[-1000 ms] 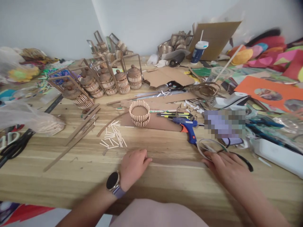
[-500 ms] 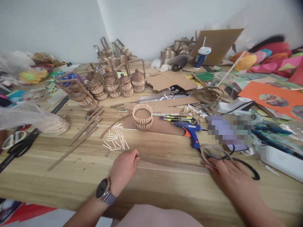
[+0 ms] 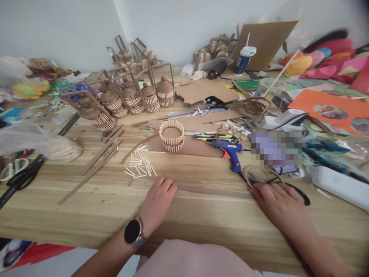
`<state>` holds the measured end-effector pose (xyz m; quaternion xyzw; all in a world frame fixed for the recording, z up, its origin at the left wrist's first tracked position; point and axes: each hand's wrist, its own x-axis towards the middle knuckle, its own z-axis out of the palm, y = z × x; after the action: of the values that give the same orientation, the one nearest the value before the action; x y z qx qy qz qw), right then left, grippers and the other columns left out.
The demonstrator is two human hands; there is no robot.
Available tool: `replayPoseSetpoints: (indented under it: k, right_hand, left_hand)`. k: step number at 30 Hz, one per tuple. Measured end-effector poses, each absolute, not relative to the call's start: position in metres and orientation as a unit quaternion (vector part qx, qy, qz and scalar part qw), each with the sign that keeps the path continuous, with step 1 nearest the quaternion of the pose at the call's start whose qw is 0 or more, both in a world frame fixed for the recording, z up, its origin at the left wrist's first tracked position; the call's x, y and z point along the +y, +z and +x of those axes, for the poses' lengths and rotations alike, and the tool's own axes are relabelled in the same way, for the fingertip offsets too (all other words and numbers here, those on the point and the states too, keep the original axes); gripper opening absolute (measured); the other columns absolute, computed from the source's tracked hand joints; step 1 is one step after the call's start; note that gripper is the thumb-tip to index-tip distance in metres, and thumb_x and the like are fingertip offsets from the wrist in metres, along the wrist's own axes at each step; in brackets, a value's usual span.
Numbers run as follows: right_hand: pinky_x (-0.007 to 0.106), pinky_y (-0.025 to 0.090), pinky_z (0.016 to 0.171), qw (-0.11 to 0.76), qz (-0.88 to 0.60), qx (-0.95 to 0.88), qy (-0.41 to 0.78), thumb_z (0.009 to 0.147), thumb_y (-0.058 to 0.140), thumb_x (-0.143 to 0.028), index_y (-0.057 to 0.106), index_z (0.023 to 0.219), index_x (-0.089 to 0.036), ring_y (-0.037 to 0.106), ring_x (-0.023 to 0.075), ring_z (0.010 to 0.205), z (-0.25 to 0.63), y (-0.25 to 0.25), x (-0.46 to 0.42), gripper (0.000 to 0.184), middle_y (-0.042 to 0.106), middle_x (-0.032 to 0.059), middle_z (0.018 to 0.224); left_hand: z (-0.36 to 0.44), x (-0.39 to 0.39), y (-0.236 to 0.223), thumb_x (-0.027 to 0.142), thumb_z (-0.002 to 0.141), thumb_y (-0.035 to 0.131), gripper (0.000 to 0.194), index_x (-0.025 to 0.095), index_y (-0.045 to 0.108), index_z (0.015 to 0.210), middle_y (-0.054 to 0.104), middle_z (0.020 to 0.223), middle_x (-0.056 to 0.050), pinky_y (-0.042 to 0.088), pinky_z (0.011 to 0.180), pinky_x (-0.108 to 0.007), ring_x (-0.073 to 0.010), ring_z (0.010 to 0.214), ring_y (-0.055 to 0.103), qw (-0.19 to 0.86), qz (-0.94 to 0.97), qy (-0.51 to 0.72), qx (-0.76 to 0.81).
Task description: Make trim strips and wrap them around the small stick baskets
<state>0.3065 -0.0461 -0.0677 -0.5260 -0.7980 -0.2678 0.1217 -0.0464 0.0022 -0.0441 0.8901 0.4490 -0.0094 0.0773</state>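
A long thin brown cardboard strip (image 3: 213, 191) lies flat along the front of the table between my two hands. My left hand (image 3: 161, 198), with a watch on its wrist, has its fingers curled down over the strip's left end. At the right end, my right hand (image 3: 278, 198) is closed on the strip, its fingertips mostly hidden. A pale ring-shaped coil (image 3: 261, 171) and a black cable lie against its fingers. Beyond the strip stands a small round ring of wooden sticks (image 3: 172, 136) on brown cardboard. Loose short sticks (image 3: 141, 163) are scattered to its left.
A blue glue gun (image 3: 235, 154) lies before my right hand, near utility knives. Several small lidded wooden-stick buckets (image 3: 150, 98) stand at the back left. Cardboard strips (image 3: 95, 169) and black-handled scissors (image 3: 25, 173) lie left. A white power strip (image 3: 337, 184) lies right.
My left hand has shifted slightly right along the strip, and its fingers have turned flatter over it. My right hand stays at the other end. The view has tilted a little downward.
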Motion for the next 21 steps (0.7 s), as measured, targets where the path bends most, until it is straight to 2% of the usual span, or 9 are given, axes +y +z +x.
replayPoseSetpoints:
  k: [5,10,14,19,21]
  right_hand:
    - [0.036,0.038,0.064,0.162,-0.554,-0.77,-0.271,0.098,0.046,-0.029,0.056,0.079,-0.021,0.058,0.0221,0.061,0.309,-0.039,-0.048,0.022,0.064,0.0061,0.063]
    - [0.034,0.044,0.064,0.279,-0.523,-0.8,-0.095,0.098,0.044,-0.037,0.055,0.087,-0.023,0.06,0.0207,0.065,0.26,-0.018,-0.035,0.021,0.064,0.0036,0.069]
    - [0.03,0.045,0.064,0.281,-0.47,-0.837,0.02,0.098,0.046,-0.027,0.055,0.082,-0.022,0.059,0.0176,0.064,0.211,-0.025,-0.022,0.019,0.061,0.0005,0.065]
    - [0.028,0.042,0.068,0.278,-0.425,-0.86,0.053,0.099,0.045,-0.023,0.054,0.082,-0.02,0.055,0.0164,0.063,0.189,-0.039,-0.016,0.019,0.061,0.0,0.066]
    - [0.029,0.04,0.069,0.266,-0.412,-0.87,0.052,0.1,0.044,-0.022,0.053,0.081,-0.02,0.053,0.0159,0.061,0.187,-0.042,-0.017,0.021,0.06,-0.0005,0.066]
  left_hand:
    - [-0.041,-0.006,-0.046,-0.005,0.085,0.047,0.027,0.014,0.063,0.095,0.062,0.103,-0.009,0.051,0.084,-0.037,-0.0241,0.095,0.056,0.065,0.902,0.003,0.426]
    - [-0.027,-0.012,-0.05,0.002,0.09,0.045,0.025,0.013,0.059,0.107,0.065,0.105,-0.01,0.051,0.087,-0.036,-0.0233,0.098,0.059,0.06,0.916,0.046,0.395]
    - [-0.021,-0.012,-0.051,0.009,0.094,0.043,0.02,0.016,0.055,0.11,0.067,0.098,-0.008,0.053,0.082,-0.036,-0.0221,0.091,0.064,0.084,0.879,0.116,0.455]
    - [-0.02,-0.013,-0.051,0.019,0.099,0.04,0.032,0.016,0.039,0.131,0.069,0.095,-0.008,0.053,0.075,-0.032,-0.0206,0.086,0.066,0.108,0.847,0.189,0.485]
    - [-0.019,-0.012,-0.05,0.019,0.1,0.038,0.031,0.016,0.04,0.131,0.069,0.094,-0.007,0.053,0.074,-0.032,-0.0206,0.085,0.066,0.103,0.847,0.186,0.487]
